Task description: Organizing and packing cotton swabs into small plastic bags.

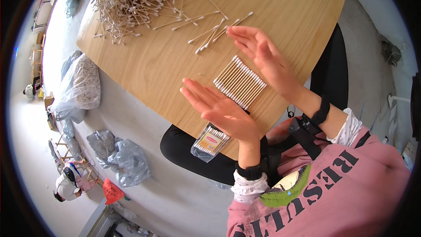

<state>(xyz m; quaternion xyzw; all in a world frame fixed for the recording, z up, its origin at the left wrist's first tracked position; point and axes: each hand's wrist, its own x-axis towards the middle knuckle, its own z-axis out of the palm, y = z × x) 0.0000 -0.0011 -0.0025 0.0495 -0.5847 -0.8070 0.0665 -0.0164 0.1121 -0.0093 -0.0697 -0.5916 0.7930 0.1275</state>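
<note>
In the head view, the left hand (224, 110) and right hand (272, 63) are spread, fingers extended, on either side of a neat row of cotton swabs (240, 82) on the counter (153, 74). A swab packet (211, 141) sits near the left wrist; a loose swab pile (131, 2) lies farther off.

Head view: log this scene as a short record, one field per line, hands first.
Left hand: open, holding nothing
Right hand: open, holding nothing
Between the hands: row of cotton swabs, side by side on the wooden table
Contact with row: cannot tell
Loose swabs: several, some crossing, near the right fingertips
Swab pile: large, jumbled, at the picture's top left
Swab pack: clear wrapping, by the table edge near the left wrist
Floor: plastic bags
</note>
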